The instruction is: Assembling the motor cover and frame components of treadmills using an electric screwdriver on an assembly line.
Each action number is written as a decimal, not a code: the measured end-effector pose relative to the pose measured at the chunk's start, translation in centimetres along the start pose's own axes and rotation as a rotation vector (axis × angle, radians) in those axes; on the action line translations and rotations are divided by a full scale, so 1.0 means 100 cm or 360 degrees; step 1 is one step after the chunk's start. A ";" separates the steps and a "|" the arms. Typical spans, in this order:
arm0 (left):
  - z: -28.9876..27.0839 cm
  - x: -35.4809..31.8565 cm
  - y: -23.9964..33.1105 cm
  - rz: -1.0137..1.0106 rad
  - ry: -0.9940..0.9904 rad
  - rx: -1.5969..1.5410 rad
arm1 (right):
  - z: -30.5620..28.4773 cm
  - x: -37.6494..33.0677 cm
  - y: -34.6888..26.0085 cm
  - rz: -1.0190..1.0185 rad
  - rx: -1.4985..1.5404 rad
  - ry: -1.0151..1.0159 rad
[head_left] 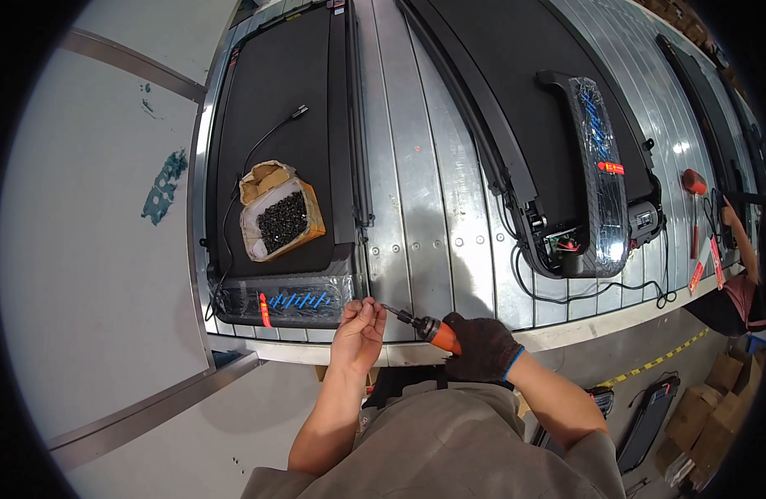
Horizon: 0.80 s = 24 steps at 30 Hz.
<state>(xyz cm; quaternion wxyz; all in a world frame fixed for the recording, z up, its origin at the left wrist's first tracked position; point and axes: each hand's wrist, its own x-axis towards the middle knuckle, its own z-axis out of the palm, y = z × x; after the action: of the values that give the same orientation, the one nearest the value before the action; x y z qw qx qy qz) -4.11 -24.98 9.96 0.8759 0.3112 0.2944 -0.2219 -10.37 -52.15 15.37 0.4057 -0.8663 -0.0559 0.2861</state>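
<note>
The bare left hand point(360, 331) pinches something tiny, likely a screw, at the driver's bit tip. The gloved right hand point(481, 348), at three o'clock from it, is wrapped around the orange screwdriver point(425, 326). The box of screws point(281, 219) sits at eleven o'clock on the treadmill point(275, 125). Seating the screw squarely before releasing seems wise.

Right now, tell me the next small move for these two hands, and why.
Probably seat the screw on the driver tip. The bare left hand pinches something small right at the bit of the orange screwdriver, which the gloved right hand grips, angled toward the left hand. Both hover beside the near treadmill, not yet touching it.
</note>
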 end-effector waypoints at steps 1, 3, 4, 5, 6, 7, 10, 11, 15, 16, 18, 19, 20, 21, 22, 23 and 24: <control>0.002 -0.003 -0.001 0.0033 0.0030 -0.0015 | -0.005 0.000 -0.002 0.0000 -0.0009 -0.0044; 0.005 -0.010 0.001 0.0074 0.0071 -0.0023 | -0.007 0.001 -0.003 -0.0009 -0.0009 -0.0095; 0.007 -0.014 0.003 0.0089 0.0111 0.0004 | -0.006 0.000 -0.003 -0.0034 -0.0013 -0.0079; 0.008 -0.016 0.005 0.0104 0.0152 0.0031 | -0.006 0.001 -0.003 -0.0058 -0.0016 -0.0064; 0.007 -0.018 0.004 0.0116 0.0166 0.0030 | -0.007 0.000 -0.001 -0.0071 -0.0013 -0.0077; 0.007 -0.018 0.004 0.0106 0.0172 0.0014 | -0.008 0.000 0.002 -0.0112 -0.0037 -0.0078; 0.012 -0.024 -0.002 0.0099 0.0154 -0.0020 | -0.008 0.002 0.004 -0.0156 -0.0039 -0.0074; 0.015 -0.026 -0.005 0.0096 0.0114 -0.0039 | -0.009 0.003 0.004 -0.0152 -0.0026 -0.0057; 0.015 -0.030 -0.010 0.0105 0.0228 -0.0109 | -0.018 0.008 -0.003 -0.0122 -0.0050 -0.0195; 0.016 -0.030 -0.010 0.0113 0.0270 -0.0129 | -0.018 0.008 -0.002 -0.0121 -0.0048 -0.0197; 0.018 -0.031 -0.013 0.0124 0.0322 -0.0152 | -0.020 0.008 0.000 -0.0121 -0.0042 -0.0209; 0.019 -0.031 -0.015 0.0125 0.0333 -0.0155 | -0.022 0.008 0.000 -0.0116 -0.0035 -0.0234; 0.020 -0.031 -0.016 0.0126 0.0344 -0.0158 | -0.024 0.008 0.001 -0.0109 -0.0028 -0.0258; 0.021 -0.032 -0.018 0.0123 0.0354 -0.0161 | -0.025 0.008 0.002 -0.0107 -0.0025 -0.0268; 0.023 -0.032 -0.018 0.0132 0.0385 -0.0139 | -0.026 0.008 0.002 -0.0109 -0.0030 -0.0274; 0.024 -0.033 -0.019 0.0140 0.0415 -0.0118 | -0.027 0.008 0.003 -0.0111 -0.0035 -0.0280; 0.023 -0.035 -0.018 0.0134 0.0428 -0.0118 | -0.028 0.008 0.000 -0.0106 -0.0027 -0.0291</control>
<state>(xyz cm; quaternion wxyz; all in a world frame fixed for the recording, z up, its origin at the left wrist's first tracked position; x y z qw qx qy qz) -6.83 -27.13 12.94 0.8480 0.3177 0.4037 -0.1302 -8.25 -53.77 16.42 0.4008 -0.8377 -0.1240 0.3498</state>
